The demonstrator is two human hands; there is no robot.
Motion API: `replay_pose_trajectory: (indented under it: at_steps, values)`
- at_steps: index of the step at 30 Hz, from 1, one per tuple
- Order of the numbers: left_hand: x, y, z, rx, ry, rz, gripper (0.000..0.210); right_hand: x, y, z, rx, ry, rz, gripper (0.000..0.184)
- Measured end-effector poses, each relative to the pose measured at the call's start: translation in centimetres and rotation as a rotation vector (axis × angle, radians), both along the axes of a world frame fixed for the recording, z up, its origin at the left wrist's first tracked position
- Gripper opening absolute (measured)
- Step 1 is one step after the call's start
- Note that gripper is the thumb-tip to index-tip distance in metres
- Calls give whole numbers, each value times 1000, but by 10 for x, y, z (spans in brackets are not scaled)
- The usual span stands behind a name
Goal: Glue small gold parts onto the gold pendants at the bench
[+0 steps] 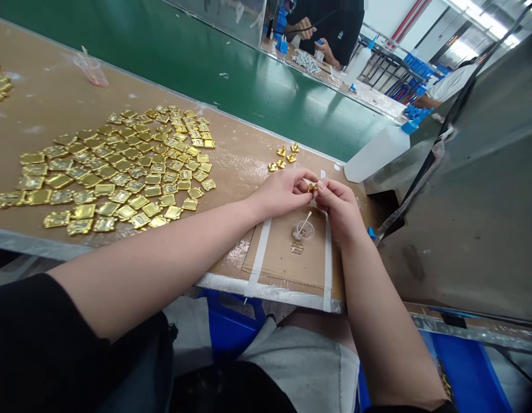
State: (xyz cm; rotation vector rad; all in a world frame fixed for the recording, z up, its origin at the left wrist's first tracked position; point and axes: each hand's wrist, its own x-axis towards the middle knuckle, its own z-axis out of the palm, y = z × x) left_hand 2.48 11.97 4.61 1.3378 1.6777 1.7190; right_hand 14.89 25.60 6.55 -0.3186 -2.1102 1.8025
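Between the fingertips of both hands is a small shiny gold piece (312, 188). My left hand (285, 192) pinches it from the left, and my right hand (340, 205) grips it from the right; the fingers cover much of it. Below them, on a taped cardboard sheet (283, 267), stands a small clear cup (306, 230) with a white stick leaning in it. A flat gold frame-like part (296, 248) lies just in front of the cup. Beyond my left hand several small gold pieces (282, 152) sit loose on the table.
Many flat gold plates (132, 166) cover the brown tabletop (231, 152) to the left. A white bottle with a blue cap (377, 152) stands behind my right hand, beside a metal panel (468, 218). A green belt (183, 51) runs beyond; a co-worker's hands (306, 28) are across it.
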Motion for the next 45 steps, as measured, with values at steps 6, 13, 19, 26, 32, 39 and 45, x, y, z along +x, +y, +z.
replay_pose_trajectory:
  at_steps: [6, 13, 19, 26, 32, 39, 45]
  values:
    - [3, -4, 3, 73, 177, 62, 19, 0, 1, 1, 96, 83, -54, 38]
    - [5, -10, 11, 102, 289, 108, 23, -4, -2, -1, 62, 178, -155, 30]
    - [5, -14, 13, 68, 435, 175, 27, -5, -5, 1, 40, 255, -218, 31]
    - [7, -16, 13, 52, 479, 255, 32, -4, -7, 0, 20, 246, -271, 24]
    - [12, -17, 16, 70, 326, 240, 37, -5, -8, -2, -49, 255, -282, 25]
    - [11, -15, 16, 69, 58, 177, 27, -6, -12, -1, -98, 283, -309, 22]
    - [10, -14, 14, 83, -6, 144, 28, -7, -12, -2, -100, 269, -337, 26]
